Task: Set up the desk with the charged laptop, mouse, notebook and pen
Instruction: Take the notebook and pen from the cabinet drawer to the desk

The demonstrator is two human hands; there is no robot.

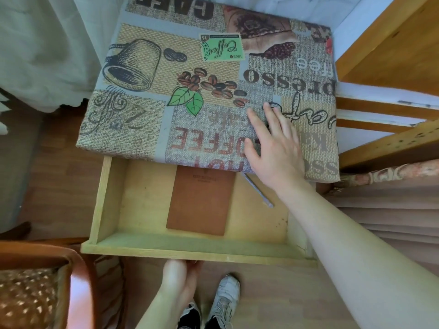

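Down at the bottom edge, the left hand [179, 273] reaches under the front board of the drawer [190, 249], fingers curled up beneath it; that grip holds the drawer front, though the fingertips are hidden under the wood. Just past it, inside the pulled-out drawer, the brown notebook [200, 201] lies flat, its far end tucked under the overhang of the counter [147, 91]. Right of the notebook, apart from it, the pen [257, 189] lies at a slant on the drawer floor, its upper end passing under the right wrist.

Now the right hand [273, 148]: it rests palm-down on the counter near the front edge, fingers straight and slightly spread, thumb out to the left, gripping nothing. The forearm runs in from the lower right, crossing over the drawer's right corner.

A coffee-print cloth [206, 129] covers the counter, with beans, a cup and lettering on it. Outward from there, a wooden chair [78, 276] with a patterned seat sits at the lower left, a white shoe [224, 298] stands on the wood floor below the drawer, pale curtain hangs at the upper left, and wooden shelving stands on the right.
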